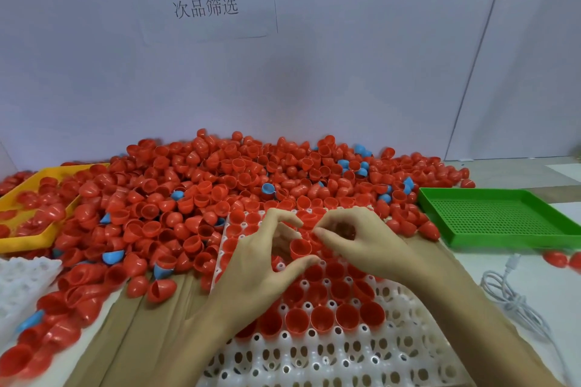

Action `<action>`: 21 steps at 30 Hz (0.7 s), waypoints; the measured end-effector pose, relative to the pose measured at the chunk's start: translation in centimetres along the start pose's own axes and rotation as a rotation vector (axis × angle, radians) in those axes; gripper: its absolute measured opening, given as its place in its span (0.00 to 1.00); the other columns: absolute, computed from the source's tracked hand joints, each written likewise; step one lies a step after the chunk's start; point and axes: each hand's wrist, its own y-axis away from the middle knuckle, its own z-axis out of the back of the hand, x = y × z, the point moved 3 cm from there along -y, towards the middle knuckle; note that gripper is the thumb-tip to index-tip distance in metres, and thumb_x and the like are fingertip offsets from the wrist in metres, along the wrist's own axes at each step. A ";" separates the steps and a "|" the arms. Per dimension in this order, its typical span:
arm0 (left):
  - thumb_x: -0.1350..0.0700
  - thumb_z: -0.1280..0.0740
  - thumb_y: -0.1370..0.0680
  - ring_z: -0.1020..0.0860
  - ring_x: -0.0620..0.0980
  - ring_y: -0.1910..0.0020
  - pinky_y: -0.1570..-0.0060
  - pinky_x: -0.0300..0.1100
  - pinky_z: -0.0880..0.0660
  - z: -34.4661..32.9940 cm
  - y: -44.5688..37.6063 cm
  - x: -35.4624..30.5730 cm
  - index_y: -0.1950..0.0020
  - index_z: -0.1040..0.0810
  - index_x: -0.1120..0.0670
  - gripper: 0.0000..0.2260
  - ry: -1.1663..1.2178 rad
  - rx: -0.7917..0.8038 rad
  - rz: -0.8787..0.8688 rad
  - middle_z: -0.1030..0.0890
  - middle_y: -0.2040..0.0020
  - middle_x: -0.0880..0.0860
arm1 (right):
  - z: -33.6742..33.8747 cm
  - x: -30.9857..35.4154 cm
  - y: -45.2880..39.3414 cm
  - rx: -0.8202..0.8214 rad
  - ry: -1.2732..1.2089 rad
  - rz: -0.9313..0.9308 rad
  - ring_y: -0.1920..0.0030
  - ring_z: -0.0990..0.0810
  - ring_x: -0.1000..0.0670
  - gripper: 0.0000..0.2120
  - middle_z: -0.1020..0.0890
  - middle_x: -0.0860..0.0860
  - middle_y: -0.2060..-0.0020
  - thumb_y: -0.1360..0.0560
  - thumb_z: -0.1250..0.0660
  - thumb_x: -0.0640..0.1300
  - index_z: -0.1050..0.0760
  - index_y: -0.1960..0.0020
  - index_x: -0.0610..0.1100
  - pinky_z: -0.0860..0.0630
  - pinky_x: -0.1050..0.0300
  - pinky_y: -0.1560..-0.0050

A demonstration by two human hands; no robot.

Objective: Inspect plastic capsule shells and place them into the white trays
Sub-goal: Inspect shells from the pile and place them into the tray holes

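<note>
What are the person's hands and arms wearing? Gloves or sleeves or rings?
Nothing at all. The left hand and the right hand are bare, with no gloves, rings, watch or bracelets showing. Both forearms are bare too, with no sleeves in view. The fingernails look short and unpainted.

We look from a single head-worn camera, angled forward and down, close above the left hand (264, 264) and right hand (361, 239); beyond the grip, our wide view reaches the wall (345, 72).
</note>
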 end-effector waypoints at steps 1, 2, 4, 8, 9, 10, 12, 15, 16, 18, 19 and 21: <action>0.45 0.22 0.25 0.15 0.42 0.48 0.47 0.33 0.21 0.2 -0.1 0.1 0.38 0.27 0.41 0.20 0.039 -0.014 0.029 0.16 0.49 0.40 | 0.2 0.0 0.2 0.015 -0.083 -0.015 0.64 0.17 0.57 0.08 0.15 0.52 0.64 0.16 0.32 0.46 0.15 0.48 0.45 0.21 0.61 0.59; 0.46 0.21 0.26 0.15 0.41 0.47 0.45 0.32 0.22 0.3 -0.2 0.3 0.39 0.26 0.41 0.20 0.086 -0.020 0.066 0.16 0.48 0.40 | 0.4 0.0 0.5 0.033 -0.182 -0.036 0.62 0.15 0.55 0.09 0.14 0.51 0.62 0.15 0.34 0.47 0.16 0.45 0.44 0.20 0.61 0.58; 0.49 0.20 0.26 0.15 0.43 0.45 0.41 0.35 0.21 0.6 -0.4 0.6 0.39 0.24 0.41 0.19 0.194 -0.016 0.149 0.15 0.46 0.42 | 0.5 0.1 1.0 0.070 -0.343 -0.062 0.55 0.12 0.52 0.11 0.12 0.49 0.55 0.14 0.36 0.47 0.17 0.39 0.44 0.18 0.59 0.55; 0.48 0.20 0.28 0.14 0.47 0.45 0.39 0.40 0.20 0.9 -0.5 0.6 0.39 0.22 0.42 0.20 0.280 -0.015 0.193 0.14 0.46 0.46 | 0.5 0.2 1.3 0.128 -0.433 0.003 0.43 0.13 0.47 0.14 0.14 0.50 0.41 0.15 0.34 0.44 0.21 0.30 0.49 0.16 0.53 0.45; 0.47 0.20 0.28 0.14 0.47 0.45 0.40 0.40 0.20 0.9 -0.5 0.5 0.40 0.22 0.42 0.20 0.288 -0.016 0.188 0.14 0.46 0.47 | 0.6 0.3 1.3 0.136 -0.431 0.026 0.41 0.13 0.48 0.15 0.14 0.51 0.39 0.15 0.33 0.44 0.21 0.29 0.50 0.16 0.54 0.44; 0.47 0.20 0.28 0.14 0.48 0.45 0.41 0.40 0.20 1.0 -0.5 0.4 0.40 0.22 0.42 0.20 0.294 -0.017 0.181 0.13 0.46 0.47 | 0.7 0.3 1.4 0.138 -0.426 0.041 0.40 0.14 0.49 0.16 0.14 0.52 0.38 0.16 0.32 0.44 0.21 0.29 0.50 0.17 0.54 0.42; 0.46 0.19 0.29 0.14 0.49 0.46 0.42 0.39 0.19 1.0 -0.4 0.3 0.40 0.22 0.41 0.22 0.292 -0.024 0.165 0.14 0.46 0.47 | 0.9 0.3 1.4 0.127 -0.413 0.051 0.39 0.14 0.50 0.16 0.15 0.53 0.37 0.17 0.30 0.44 0.20 0.30 0.50 0.17 0.55 0.41; 0.45 0.18 0.30 0.14 0.48 0.48 0.47 0.35 0.20 1.1 -0.4 0.2 0.40 0.22 0.42 0.22 0.254 -0.044 0.136 0.15 0.45 0.44 | 0.9 0.1 1.3 0.120 -0.380 0.054 0.40 0.14 0.51 0.15 0.14 0.53 0.39 0.18 0.28 0.44 0.19 0.32 0.50 0.18 0.56 0.41; 0.47 0.18 0.30 0.14 0.48 0.49 0.48 0.34 0.20 1.1 -0.4 0.2 0.40 0.21 0.43 0.21 0.248 -0.057 0.132 0.16 0.44 0.44 | 0.9 0.1 1.3 0.114 -0.374 0.054 0.40 0.14 0.51 0.15 0.14 0.53 0.39 0.19 0.28 0.45 0.18 0.33 0.50 0.18 0.56 0.41; 0.49 0.19 0.29 0.13 0.49 0.50 0.48 0.36 0.19 1.2 -0.5 0.2 0.42 0.20 0.45 0.18 0.258 -0.088 0.154 0.16 0.44 0.45 | 0.9 0.1 1.3 0.100 -0.391 0.048 0.43 0.13 0.50 0.14 0.13 0.52 0.42 0.21 0.25 0.46 0.17 0.36 0.50 0.17 0.57 0.43; 0.50 0.20 0.28 0.13 0.49 0.50 0.47 0.38 0.18 1.2 -0.6 0.3 0.43 0.19 0.47 0.16 0.269 -0.101 0.182 0.15 0.46 0.46 | 0.8 0.2 1.4 0.098 -0.403 0.046 0.44 0.13 0.49 0.13 0.13 0.50 0.44 0.22 0.24 0.46 0.17 0.37 0.50 0.17 0.57 0.44; 0.50 0.23 0.25 0.13 0.51 0.49 0.46 0.42 0.17 1.2 -0.7 0.6 0.44 0.17 0.50 0.12 0.318 -0.058 0.250 0.13 0.48 0.49 | 0.6 0.3 1.4 0.108 -0.428 0.054 0.46 0.13 0.47 0.11 0.13 0.48 0.47 0.21 0.24 0.48 0.18 0.39 0.51 0.18 0.55 0.45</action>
